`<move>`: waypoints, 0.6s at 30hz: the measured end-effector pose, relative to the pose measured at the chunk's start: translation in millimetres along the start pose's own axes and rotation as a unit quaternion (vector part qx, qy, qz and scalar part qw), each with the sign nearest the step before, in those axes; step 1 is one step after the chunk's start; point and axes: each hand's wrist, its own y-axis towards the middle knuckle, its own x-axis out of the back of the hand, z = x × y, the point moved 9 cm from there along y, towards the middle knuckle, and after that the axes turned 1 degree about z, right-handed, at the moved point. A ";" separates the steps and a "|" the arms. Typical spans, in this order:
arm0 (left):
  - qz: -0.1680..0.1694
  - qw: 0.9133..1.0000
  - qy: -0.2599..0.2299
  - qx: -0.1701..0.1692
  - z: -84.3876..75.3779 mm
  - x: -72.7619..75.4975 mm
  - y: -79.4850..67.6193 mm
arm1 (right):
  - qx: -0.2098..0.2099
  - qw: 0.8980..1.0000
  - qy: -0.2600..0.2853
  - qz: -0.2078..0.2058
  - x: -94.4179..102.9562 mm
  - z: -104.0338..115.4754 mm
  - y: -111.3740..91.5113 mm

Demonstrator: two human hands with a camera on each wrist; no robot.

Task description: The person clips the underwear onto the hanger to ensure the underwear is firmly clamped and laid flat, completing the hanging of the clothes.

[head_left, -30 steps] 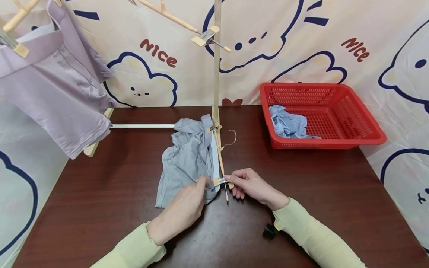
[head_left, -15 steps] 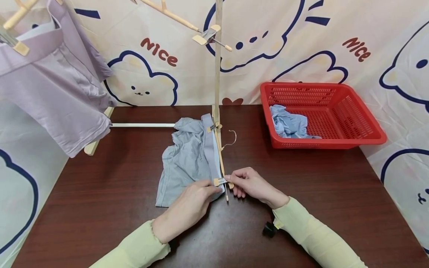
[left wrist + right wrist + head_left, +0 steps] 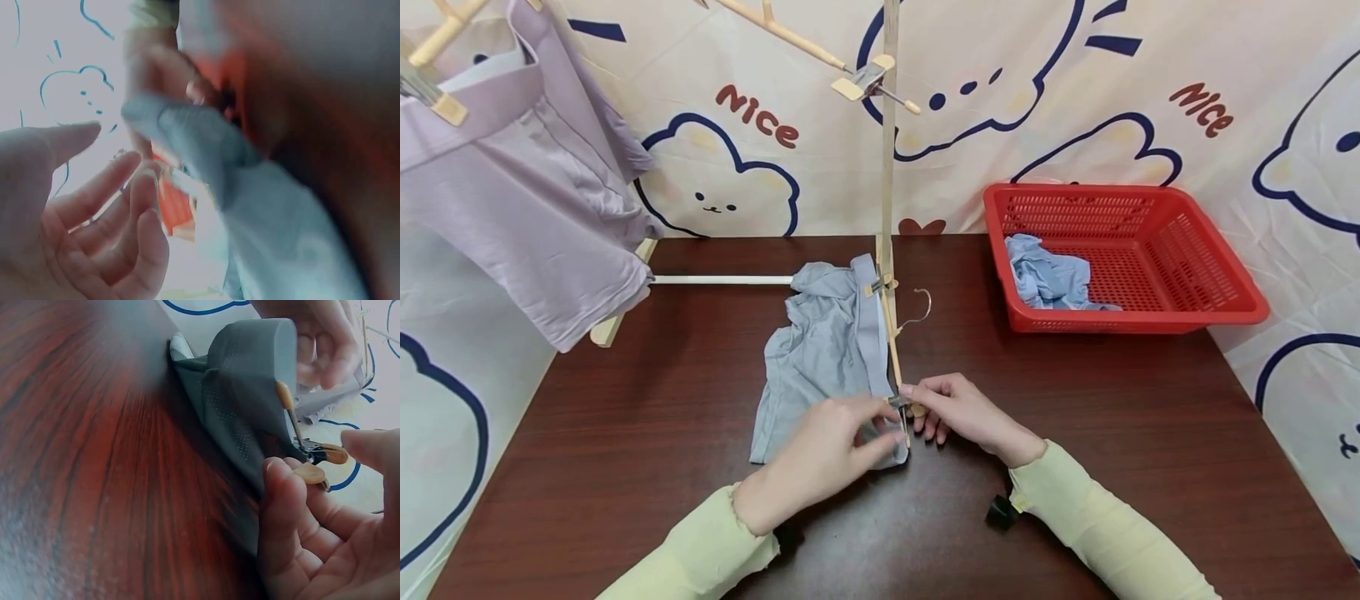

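Right now, the grey shorts [image 3: 812, 342] lie on the brown surface [image 3: 647, 450], their waistband alongside the bar of a wooden hanger [image 3: 892, 342]. The far clip [image 3: 875, 287] sits on the waistband's far end. At the near end, the right hand [image 3: 968, 417] pinches the near clip [image 3: 898, 402], its thumb and fingers at the two handles. The left hand [image 3: 823, 442] is over the near part of the shorts, its fingers loosely bent and apart from the thumb, gripping nothing; whether they touch the fabric is unclear. An upright pole [image 3: 887, 167] stands past the shorts. To the right, a red basket [image 3: 1138, 319] contains a light blue cloth [image 3: 1048, 273]; at upper left hangs a lilac garment [image 3: 535, 208].
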 end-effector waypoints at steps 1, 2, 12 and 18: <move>-0.011 1.000 -0.008 0.011 3.5 4.4 2.4 | -0.002 1.000 0.004 0.001 -0.2 0.3 0.0; -0.020 0.999 -0.013 0.021 7.3 8.5 5.0 | -0.006 1.000 0.008 0.002 -0.5 0.6 0.0; 0.033 0.984 -0.055 0.168 52.5 3.9 40.9 | -0.026 0.998 0.059 0.013 -2.9 3.0 -1.5; 0.060 0.967 -0.079 0.233 70.5 -5.3 56.0 | 0.000 0.998 0.050 0.033 -6.9 8.7 -3.4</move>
